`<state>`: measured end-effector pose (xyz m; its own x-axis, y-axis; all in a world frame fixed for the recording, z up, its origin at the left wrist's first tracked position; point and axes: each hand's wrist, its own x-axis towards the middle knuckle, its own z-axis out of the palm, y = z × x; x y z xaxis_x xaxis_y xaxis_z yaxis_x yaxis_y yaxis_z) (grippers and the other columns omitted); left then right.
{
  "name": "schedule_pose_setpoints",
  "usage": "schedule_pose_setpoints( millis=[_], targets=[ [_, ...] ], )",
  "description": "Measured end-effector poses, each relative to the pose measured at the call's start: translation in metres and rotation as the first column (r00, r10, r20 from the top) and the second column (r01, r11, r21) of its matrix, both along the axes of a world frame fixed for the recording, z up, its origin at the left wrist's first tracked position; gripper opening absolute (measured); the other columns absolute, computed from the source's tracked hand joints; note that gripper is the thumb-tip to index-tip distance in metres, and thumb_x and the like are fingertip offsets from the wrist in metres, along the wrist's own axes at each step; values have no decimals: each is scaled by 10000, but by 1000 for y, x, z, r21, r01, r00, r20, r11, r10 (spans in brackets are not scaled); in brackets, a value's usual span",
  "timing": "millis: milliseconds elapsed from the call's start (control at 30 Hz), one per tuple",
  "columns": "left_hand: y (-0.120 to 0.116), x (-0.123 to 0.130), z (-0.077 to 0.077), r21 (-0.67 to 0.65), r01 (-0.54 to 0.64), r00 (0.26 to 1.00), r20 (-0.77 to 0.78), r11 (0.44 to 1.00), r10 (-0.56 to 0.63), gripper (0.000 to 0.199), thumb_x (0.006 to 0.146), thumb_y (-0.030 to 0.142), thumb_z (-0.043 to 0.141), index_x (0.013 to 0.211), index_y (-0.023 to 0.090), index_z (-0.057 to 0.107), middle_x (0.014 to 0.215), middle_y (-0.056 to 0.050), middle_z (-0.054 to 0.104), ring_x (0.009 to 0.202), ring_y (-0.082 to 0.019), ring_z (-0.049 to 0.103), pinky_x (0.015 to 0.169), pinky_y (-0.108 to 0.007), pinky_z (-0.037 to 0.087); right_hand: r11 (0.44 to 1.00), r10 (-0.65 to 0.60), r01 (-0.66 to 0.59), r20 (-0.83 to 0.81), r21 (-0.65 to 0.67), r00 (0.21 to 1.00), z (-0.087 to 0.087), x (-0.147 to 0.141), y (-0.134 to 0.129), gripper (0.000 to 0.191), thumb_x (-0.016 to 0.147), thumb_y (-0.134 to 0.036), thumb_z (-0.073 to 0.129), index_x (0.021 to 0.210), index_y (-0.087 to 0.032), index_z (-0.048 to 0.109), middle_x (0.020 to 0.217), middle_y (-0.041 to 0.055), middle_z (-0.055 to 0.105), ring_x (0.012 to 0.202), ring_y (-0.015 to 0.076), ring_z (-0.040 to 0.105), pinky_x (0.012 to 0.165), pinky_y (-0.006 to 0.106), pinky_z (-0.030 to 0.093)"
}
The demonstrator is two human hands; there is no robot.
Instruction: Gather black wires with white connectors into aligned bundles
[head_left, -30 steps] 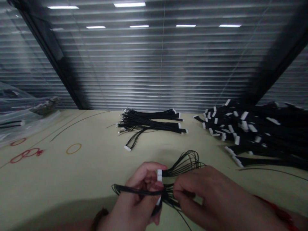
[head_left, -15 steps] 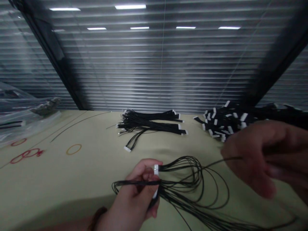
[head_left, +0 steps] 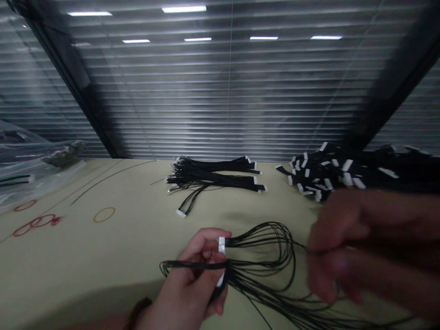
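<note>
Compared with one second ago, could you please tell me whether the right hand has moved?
Yes, rightward: the right hand now hides the near part of the cable pile.

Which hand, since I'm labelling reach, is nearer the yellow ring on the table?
Left. The left hand holds the white connector, nearer the camera than the yellow ring and to its right; the right hand is much farther right, past the wire loops.

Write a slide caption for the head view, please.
Left hand holds a white connector and black wires; one wire runs to the blurred right hand.
</note>
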<state>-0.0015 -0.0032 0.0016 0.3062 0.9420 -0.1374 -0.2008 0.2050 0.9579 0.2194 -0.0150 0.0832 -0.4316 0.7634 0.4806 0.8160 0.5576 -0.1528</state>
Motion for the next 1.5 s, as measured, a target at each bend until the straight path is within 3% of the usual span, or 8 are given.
schedule_pose_setpoints(
  millis=[133, 267, 533, 933, 1133, 1367, 1500],
  targets=[
    [-1, 0, 2, 5, 23, 998, 53, 1000, -23, 162, 793, 286, 599, 932, 233, 533, 531, 89, 440, 349, -27, 335, 335, -139, 244, 981, 193, -193, -23, -23, 981, -26, -29, -2, 240, 905, -183, 369, 771, -222, 563, 668, -23, 594, 552, 106, 539, 509, 232, 413],
    [-3, 0, 5, 15, 55, 993, 108, 998, -57, 183, 777, 314, 629, 922, 252, 536, 575, 85, 455, 350, -19, 349, 337, -138, 248, 979, 204, -204, -22, 3, 979, -38, -36, 1, 266, 903, -131, 341, 748, -203, 545, 656, -26, 568, 555, 116, 508, 518, 255, 376],
    [-5, -1, 7, -2, 60, 993, 97, 998, -59, 178, 772, 344, 643, 892, 247, 554, 550, 84, 440, 356, -25, 349, 345, -145, 253, 974, 225, -226, -39, -31, 974, -40, -36, 1, 273, 909, -134, 331, 768, -207, 553, 678, -26, 569, 579, 122, 499, 537, 267, 359],
    [-7, 2, 9, -11, 64, 995, 83, 998, -63, 209, 778, 395, 637, 888, 240, 549, 565, 74, 443, 372, -30, 345, 352, -150, 263, 975, 214, -214, 20, 55, 977, -34, -37, 0, 352, 947, -167, 297, 704, -193, 549, 618, -23, 539, 557, 120, 490, 517, 254, 367],
    [-4, 0, 5, 40, 91, 989, 110, 995, -94, 222, 793, 416, 619, 900, 242, 533, 573, 83, 437, 368, -21, 335, 350, -138, 259, 970, 245, -245, -45, 4, 968, -38, -39, 0, 335, 945, -168, 303, 704, -190, 535, 629, -23, 540, 563, 120, 480, 523, 255, 366],
    [-9, 2, 8, 24, 142, 989, 38, 990, -143, 331, 786, 526, 570, 903, 219, 536, 585, 68, 442, 403, -32, 340, 356, -139, 246, 967, 240, -244, -57, -71, 969, -40, -40, -3, 241, 883, -117, 377, 723, -189, 543, 644, -19, 546, 570, 127, 480, 523, 264, 351],
    [-9, 2, 7, 31, 148, 989, 20, 988, -149, 310, 791, 492, 580, 895, 202, 539, 587, 62, 446, 409, -35, 336, 368, -153, 270, 967, 236, -240, -56, -86, 970, -44, -42, -3, 230, 858, -89, 380, 727, -191, 539, 645, -17, 553, 565, 131, 488, 514, 267, 347]
  ],
)
